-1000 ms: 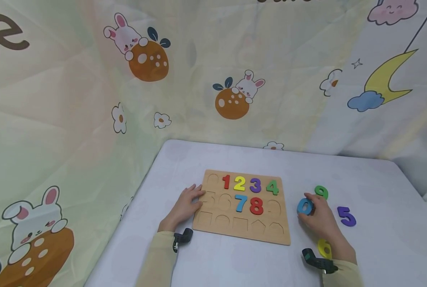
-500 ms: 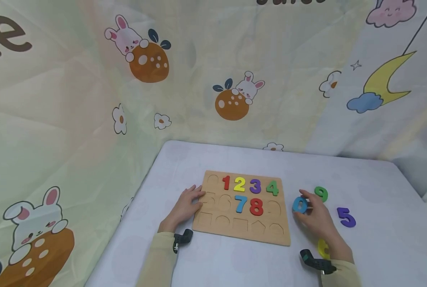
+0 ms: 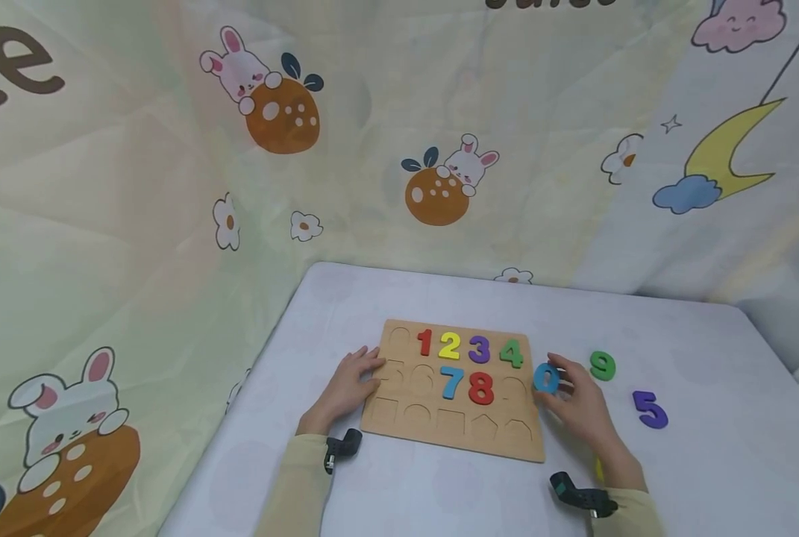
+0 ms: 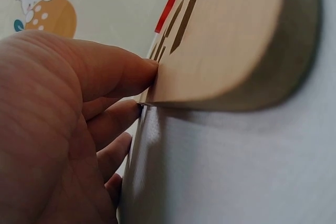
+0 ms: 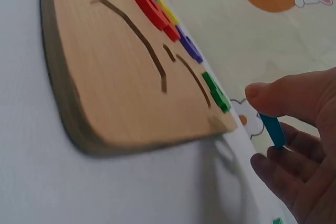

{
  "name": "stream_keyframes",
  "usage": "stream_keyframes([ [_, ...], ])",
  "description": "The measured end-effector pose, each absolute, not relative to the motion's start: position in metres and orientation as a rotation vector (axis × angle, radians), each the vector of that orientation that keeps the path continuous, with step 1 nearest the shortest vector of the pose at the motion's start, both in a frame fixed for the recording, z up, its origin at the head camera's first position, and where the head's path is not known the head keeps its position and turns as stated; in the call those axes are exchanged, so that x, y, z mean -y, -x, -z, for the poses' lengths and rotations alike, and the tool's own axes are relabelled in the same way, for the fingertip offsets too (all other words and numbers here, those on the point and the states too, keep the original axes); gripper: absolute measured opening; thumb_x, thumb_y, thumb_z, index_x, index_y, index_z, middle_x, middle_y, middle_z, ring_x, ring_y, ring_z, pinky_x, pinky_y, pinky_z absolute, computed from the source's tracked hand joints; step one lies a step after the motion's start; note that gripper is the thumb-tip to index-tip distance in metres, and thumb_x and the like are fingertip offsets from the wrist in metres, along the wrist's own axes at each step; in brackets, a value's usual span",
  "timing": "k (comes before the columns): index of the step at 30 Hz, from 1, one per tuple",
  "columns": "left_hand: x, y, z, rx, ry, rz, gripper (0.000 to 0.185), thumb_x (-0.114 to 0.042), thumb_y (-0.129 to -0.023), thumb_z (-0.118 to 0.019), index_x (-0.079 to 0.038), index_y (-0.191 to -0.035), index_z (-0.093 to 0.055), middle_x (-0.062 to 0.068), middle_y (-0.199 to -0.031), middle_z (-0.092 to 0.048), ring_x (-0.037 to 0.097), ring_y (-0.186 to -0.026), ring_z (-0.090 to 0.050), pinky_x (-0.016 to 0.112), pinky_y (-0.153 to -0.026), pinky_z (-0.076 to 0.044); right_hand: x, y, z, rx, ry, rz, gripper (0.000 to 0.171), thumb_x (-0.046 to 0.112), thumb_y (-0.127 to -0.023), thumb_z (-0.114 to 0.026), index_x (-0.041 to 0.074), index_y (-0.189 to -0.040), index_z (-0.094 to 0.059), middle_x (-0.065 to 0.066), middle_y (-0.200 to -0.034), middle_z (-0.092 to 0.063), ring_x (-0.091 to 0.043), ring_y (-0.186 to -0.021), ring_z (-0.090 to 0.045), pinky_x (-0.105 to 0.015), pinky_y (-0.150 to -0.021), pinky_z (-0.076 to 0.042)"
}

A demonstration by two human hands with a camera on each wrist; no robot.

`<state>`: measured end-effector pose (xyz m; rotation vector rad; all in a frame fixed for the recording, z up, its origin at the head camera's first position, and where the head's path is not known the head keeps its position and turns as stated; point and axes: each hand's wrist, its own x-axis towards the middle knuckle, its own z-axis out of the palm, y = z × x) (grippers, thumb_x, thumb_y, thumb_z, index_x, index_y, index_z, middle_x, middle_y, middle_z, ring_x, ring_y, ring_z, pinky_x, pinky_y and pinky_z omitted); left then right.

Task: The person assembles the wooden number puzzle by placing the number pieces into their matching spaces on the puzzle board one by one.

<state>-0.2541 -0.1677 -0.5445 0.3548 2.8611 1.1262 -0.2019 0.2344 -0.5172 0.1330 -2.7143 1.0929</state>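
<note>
A wooden number puzzle board (image 3: 453,440) lies on the table, with coloured numbers 1, 2, 3, 4, 7 and 8 in its top two rows. My left hand (image 3: 348,382) rests at the board's left edge; in the left wrist view its thumb (image 4: 126,72) touches the wood. In my right hand (image 3: 583,403), thumb and fingers pinch a blue number 0 (image 3: 546,378), held upright beside the board's right edge. The right wrist view shows this 0 (image 5: 273,129) edge-on, raised off the table.
A green number 9 (image 3: 603,365) and a purple number 5 (image 3: 650,409) lie right of my right hand. A yellow piece (image 3: 599,470) is mostly hidden by the right wrist. Behind the white table (image 3: 399,287) hangs a printed cloth (image 3: 345,179).
My right hand has moved left with the blue 0, from near the green 9 to the board's right edge. The yellow 6 has become mostly covered. My left hand has stayed put.
</note>
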Motion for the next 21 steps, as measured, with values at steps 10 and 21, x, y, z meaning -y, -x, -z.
stream_keyframes([
  [10,0.168,0.254,0.544,-2.87,-0.404,-1.145,0.04,-0.018,-0.083,-0.061,-0.015,-0.123,-0.057,-0.006,-0.141,-0.038,0.019,-0.136,-0.02,0.04,-0.113,-0.009,-0.211,0.209,0.519,2.715,-0.175,-1.166,0.064,0.006,-0.076,-0.07,0.006,-0.132,-0.039,-0.016,-0.13,-0.042,-0.037,-0.115,-0.046,-0.043,-0.092,-0.046],
  [21,0.168,0.254,0.543,-2.859,-0.365,-1.158,0.04,-0.019,-0.084,-0.062,-0.016,-0.123,-0.057,-0.007,-0.141,-0.037,0.017,-0.136,-0.019,0.04,-0.113,-0.009,-0.188,0.224,0.516,2.687,-0.312,-1.222,0.056,0.004,-0.075,-0.071,0.005,-0.126,-0.046,-0.014,-0.123,-0.046,-0.035,-0.115,-0.048,-0.04,-0.089,-0.047],
])
